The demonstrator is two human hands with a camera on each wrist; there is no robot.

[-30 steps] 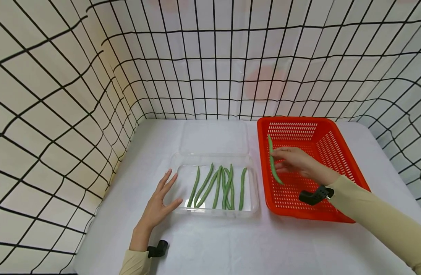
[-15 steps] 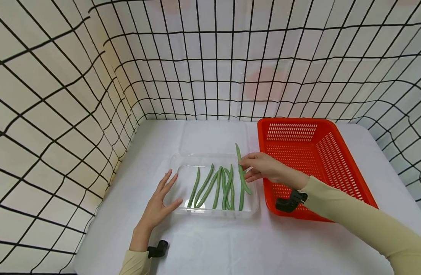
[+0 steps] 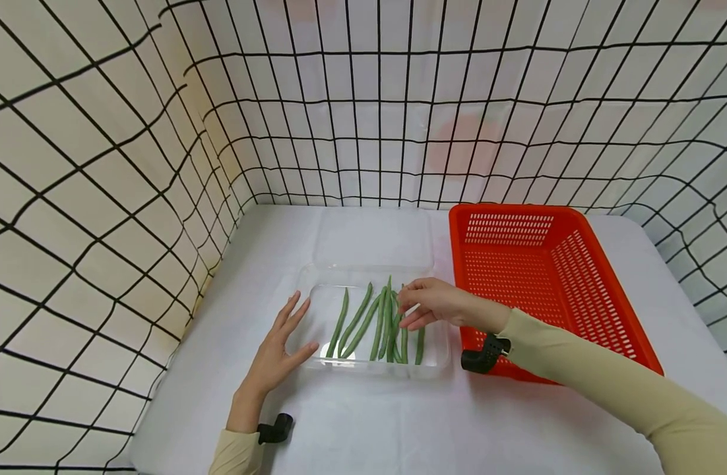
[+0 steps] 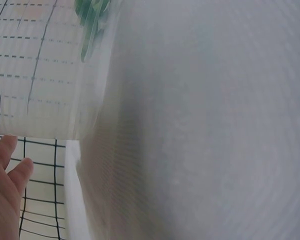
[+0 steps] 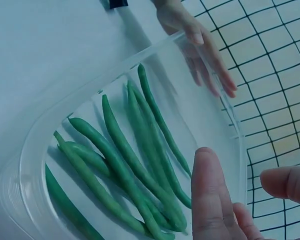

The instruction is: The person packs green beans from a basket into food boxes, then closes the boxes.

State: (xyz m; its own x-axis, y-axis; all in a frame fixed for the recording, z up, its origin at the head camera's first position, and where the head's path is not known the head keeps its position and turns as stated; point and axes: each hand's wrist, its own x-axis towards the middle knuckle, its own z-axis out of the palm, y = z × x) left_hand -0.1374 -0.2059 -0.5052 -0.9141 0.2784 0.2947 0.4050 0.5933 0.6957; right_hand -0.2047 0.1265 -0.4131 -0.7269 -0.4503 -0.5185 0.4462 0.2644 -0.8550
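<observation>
A clear plastic box point(image 3: 316, 361) with its lid folded back holds several green beans point(image 3: 337, 326), most lying lengthwise side by side. One green bean point(image 3: 389, 326) lies across others in the middle of the bunch. Over the box's right half is my right hand point(image 3: 437, 303); in the right wrist view its thumb point(image 5: 285, 182) and index finger point(image 5: 210, 197) stand apart with nothing between them. At the box's left side my left hand point(image 3: 274, 353) rests with fingers spread, fingertips right at the wall.
To the right of the box stands a red plastic basket point(image 3: 458, 264), partly covered by my right forearm. Black grid netting point(image 3: 369, 138) and pale cloth rise at the back and sides. A white cloth point(image 3: 363, 422) covers the table.
My right hand has carried a green bean left from the basket into the box and let go of it among the others. My left hand stays in place.
</observation>
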